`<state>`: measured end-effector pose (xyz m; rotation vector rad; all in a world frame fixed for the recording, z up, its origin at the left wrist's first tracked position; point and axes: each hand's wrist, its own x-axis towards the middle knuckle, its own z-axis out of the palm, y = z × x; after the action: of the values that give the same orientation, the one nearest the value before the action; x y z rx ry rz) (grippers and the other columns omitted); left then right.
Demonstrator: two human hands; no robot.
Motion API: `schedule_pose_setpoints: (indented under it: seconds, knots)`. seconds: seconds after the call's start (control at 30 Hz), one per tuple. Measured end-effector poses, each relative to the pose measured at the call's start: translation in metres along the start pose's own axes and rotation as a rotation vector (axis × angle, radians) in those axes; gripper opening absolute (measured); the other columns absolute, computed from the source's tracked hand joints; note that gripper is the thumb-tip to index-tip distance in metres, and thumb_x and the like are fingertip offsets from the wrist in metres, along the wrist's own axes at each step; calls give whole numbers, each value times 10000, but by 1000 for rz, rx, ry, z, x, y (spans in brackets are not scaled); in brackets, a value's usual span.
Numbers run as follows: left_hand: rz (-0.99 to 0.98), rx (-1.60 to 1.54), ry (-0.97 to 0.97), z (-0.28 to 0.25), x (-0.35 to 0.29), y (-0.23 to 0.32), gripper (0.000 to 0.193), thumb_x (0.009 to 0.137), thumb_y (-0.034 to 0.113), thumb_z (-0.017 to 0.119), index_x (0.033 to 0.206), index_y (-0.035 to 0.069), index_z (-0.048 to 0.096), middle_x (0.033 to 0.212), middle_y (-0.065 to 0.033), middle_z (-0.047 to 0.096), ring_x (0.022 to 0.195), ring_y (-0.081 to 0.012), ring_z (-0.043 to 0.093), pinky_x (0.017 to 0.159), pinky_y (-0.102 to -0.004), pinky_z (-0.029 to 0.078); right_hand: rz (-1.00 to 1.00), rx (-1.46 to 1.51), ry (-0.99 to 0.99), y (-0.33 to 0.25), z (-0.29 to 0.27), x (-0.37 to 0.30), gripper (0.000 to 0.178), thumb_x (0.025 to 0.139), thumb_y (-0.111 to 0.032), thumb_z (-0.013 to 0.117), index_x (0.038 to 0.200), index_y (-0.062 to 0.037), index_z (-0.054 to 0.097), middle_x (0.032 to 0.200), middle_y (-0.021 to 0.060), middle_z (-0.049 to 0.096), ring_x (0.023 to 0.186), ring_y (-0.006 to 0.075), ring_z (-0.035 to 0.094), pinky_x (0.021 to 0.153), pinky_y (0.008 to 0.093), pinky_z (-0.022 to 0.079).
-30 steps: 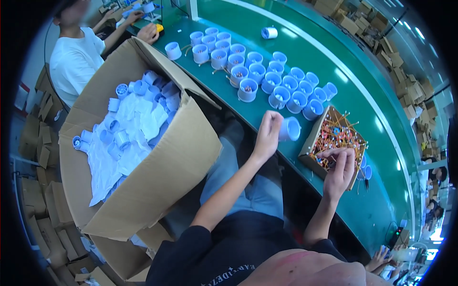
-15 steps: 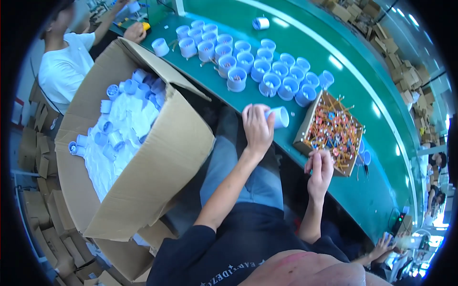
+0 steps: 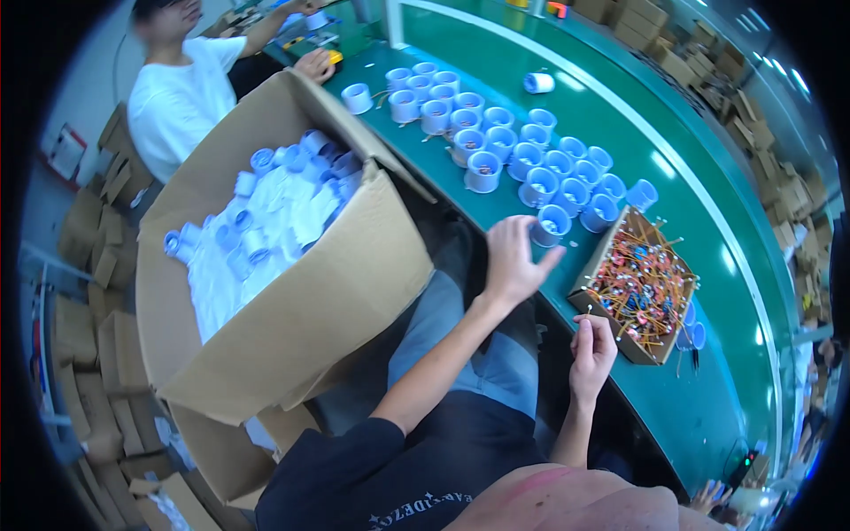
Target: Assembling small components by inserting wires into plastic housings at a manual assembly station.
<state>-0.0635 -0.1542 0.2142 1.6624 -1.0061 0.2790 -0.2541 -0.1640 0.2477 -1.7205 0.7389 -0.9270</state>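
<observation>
Left hand (image 3: 516, 264) open, fingers and thumb spread around the near side of a cup (image 3: 551, 227); cup upright on the green table (image 3: 686, 416), with small bits inside too small to identify. Whether the fingertips touch the cup cannot be told. Right hand (image 3: 591, 356) closed, thumb and fingers pinched together on a thin part (image 3: 589, 310), its pale tip pointing up; the rest of the part is hidden by the fingers. Just beyond the right hand, a shallow cardboard box (image 3: 645, 353) on the table, heaped with wired parts (image 3: 642, 288) in orange, red and blue. To the right of the right hand, past the box, two more cups (image 3: 693, 333) close together. Ahead of the left hand, a group of upright cups (image 3: 498, 142) in rough rows, running away to its left; contents visible in several. Well beyond the left hand, one cup (image 3: 538, 82) on its side, apart from the group. To the left of the left hand, a large open carton (image 3: 301, 319) holding loose cups (image 3: 257, 243) and crumpled white sheeting (image 3: 212, 283). Past the carton, a co-worker (image 3: 181, 106) in a white shirt, one hand resting near a yellow object (image 3: 335, 57).
</observation>
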Motion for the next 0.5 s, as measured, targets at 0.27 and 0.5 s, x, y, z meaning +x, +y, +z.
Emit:
schedule_pose_setpoints:
  seconds: [0.27,0.5]
  knots:
    - [-42,124,-25,9,-6,7,623,772,313,759,1220,3,457,1121,-176,528,1069,-342,493,914,-441,373,-39,-1,13,-8,14,-9,76,931,-71,605,910,1,608,649,-33,504,567,21,430,517,168,319]
    - [-245,261,-368,-139,-148,-25,321,856,188,645,1095,2,542,1046,-179,579,1018,-335,574,886,-406,466,-27,-44,-120,4,18,-11,85,919,-71,623,878,1,604,655,-27,524,578,34,443,522,190,340]
